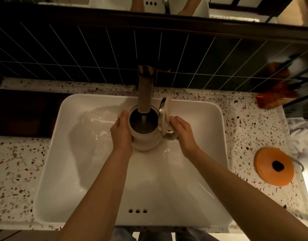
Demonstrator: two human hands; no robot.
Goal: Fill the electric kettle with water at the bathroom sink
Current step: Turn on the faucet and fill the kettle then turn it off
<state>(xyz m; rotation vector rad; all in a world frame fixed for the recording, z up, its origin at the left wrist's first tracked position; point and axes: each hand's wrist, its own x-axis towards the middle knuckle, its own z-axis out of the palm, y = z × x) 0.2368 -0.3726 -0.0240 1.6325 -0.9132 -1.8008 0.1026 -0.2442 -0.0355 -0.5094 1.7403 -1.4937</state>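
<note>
Cream-white rounded ceramic-look electric kettle (146,136) is held inside the white rectangular basin sink (76,171), mouth directly under the brushed-metal tap spout (146,94). A thin stream of water runs straight into the opening, so filling is underway; the level is hard to read (interior dark).

Left hand (121,132) is cupped against the kettle body on the side away from the handle, thumb up at the rim. Reads as a brace to keep the mouth centred under the stream. Right hand (182,132) is wrapped around the looped cream handle (171,136), carrying the weight.

Round hinged lid with metal underside (164,115) stands open just above the right-hand grip, tipped back off the opening so it clears the spout.

Round orange base plate with dark centre (274,166) sits on the speckled terrazzo counter (15,162), well out beyond the right hand, clear of the basin, presumably to stay dry.

Weight will climb as it fills.
</note>
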